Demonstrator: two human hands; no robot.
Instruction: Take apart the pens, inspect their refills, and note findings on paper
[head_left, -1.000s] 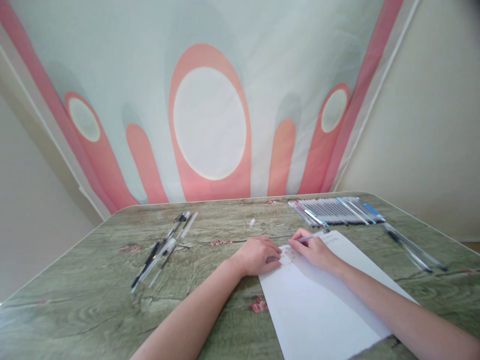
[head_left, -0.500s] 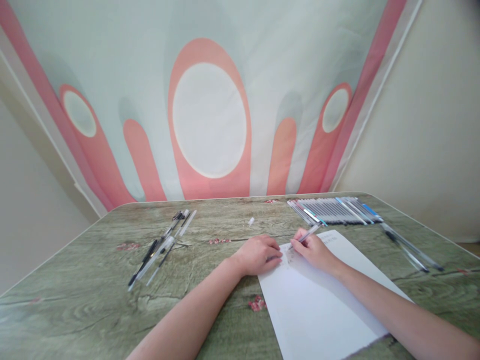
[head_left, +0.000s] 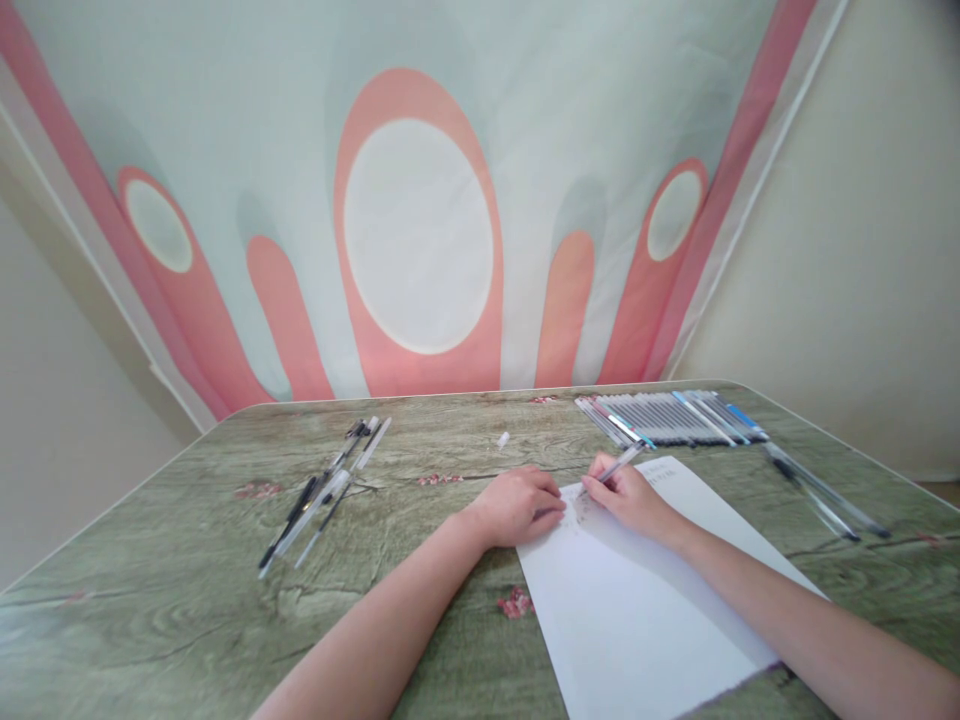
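My right hand is closed round a clear-barrelled pen, its tip down at the upper left part of a white sheet of paper. Small dark marks show on the paper by the tip, and a line of faint writing lies near its top edge. My left hand rests at the sheet's left edge with its fingers curled. A dark, narrow patch shows between those fingers; whether it is an object or shadow is unclear. Beyond the left hand, a small whitish piece lies on the table.
A row of many pens lies side by side at the back right. Two loose pens lie right of the paper. On the left is a scattered pile of pens and pen parts. The wood-patterned table meets a patterned backdrop.
The view has shifted very slightly. Both hands keep nearly the same place, with the pen tip still at the upper left of the paper.
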